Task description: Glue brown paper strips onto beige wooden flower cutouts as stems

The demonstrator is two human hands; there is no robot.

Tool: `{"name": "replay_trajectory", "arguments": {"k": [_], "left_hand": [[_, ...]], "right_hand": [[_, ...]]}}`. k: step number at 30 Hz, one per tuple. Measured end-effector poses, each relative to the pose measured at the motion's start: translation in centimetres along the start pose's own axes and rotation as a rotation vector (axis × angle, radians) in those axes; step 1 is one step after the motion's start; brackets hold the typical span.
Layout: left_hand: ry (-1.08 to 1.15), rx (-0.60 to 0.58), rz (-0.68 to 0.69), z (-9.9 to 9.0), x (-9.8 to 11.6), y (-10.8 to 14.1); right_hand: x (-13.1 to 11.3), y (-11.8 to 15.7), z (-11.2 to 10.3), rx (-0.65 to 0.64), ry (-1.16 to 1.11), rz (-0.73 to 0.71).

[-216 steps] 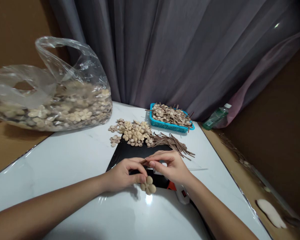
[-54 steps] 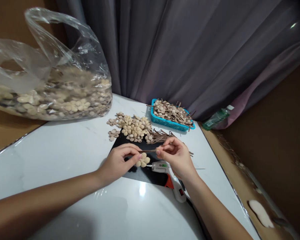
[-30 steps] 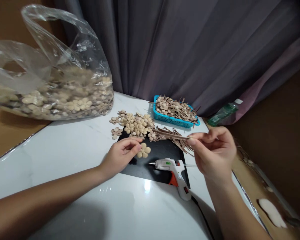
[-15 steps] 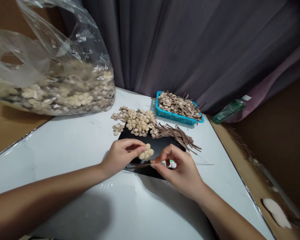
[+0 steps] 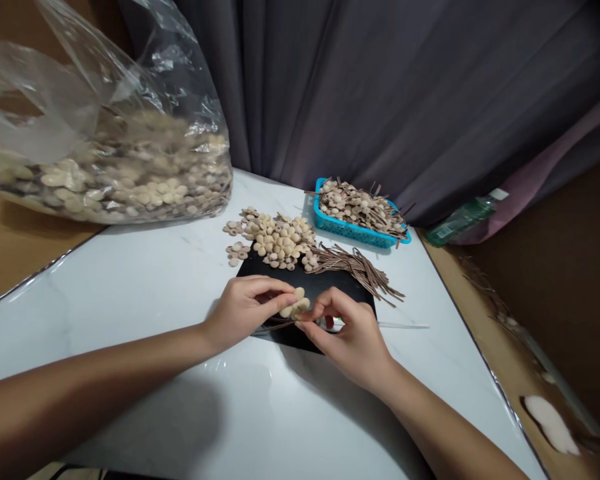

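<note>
Flower (image 5: 301, 307) sits pinched in the left hand (image 5: 243, 307) above the near part of the black mat (image 5: 340, 287), while the right hand (image 5: 350, 333) grasps one end of a brown strip (image 5: 280, 325) close against its lower edge; whether the two are joined cannot be told. Just beyond, a heap of loose flowers (image 5: 280, 240) and a bundle of strips (image 5: 360, 268) lie apart from the hands, seemingly still unpaired. Farther back, a blue basket (image 5: 355, 232) is piled with mixed flowers and strips, probably finished pieces, and the clear bag (image 5: 55, 127) at the left holds many more flowers.
</note>
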State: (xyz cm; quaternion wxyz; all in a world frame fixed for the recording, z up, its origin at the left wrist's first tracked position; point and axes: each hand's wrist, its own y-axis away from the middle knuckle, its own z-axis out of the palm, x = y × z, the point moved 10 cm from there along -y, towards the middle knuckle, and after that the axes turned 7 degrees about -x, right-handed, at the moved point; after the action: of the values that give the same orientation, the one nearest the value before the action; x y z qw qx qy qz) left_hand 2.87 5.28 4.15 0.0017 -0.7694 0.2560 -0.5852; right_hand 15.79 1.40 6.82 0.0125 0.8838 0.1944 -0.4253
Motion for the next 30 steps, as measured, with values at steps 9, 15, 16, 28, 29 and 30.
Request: {"name": "replay_trajectory", "arguments": {"k": [9, 15, 16, 28, 29, 30], "left_hand": [[-0.027, -0.007, 0.03, 0.0, 0.4, 0.1], [-0.061, -0.015, 0.053, 0.1, 0.5, 0.1], [-0.068, -0.017, 0.058, 0.1, 0.6, 0.1], [-0.107, -0.013, 0.132, 0.1, 1.6, 0.2], [-0.106, -0.011, 0.135, 0.1, 1.6, 0.2], [-0.106, -0.01, 0.138, 0.1, 1.6, 0.2]], "right_hand": [[-0.1, 0.0, -0.1, 0.02, -0.008, -0.014], [0.0, -0.1, -0.1, 0.03, 0.001, -0.016], [0.0, -0.1, -0.1, 0.033, 0.003, -0.018], [0.5, -0.3, 0.1, 0.049, -0.029, 0.01], [0.5, -0.3, 0.1, 0.052, -0.023, 0.008], [0.4, -0.3, 0.1, 0.055, -0.016, 0.006]]}}
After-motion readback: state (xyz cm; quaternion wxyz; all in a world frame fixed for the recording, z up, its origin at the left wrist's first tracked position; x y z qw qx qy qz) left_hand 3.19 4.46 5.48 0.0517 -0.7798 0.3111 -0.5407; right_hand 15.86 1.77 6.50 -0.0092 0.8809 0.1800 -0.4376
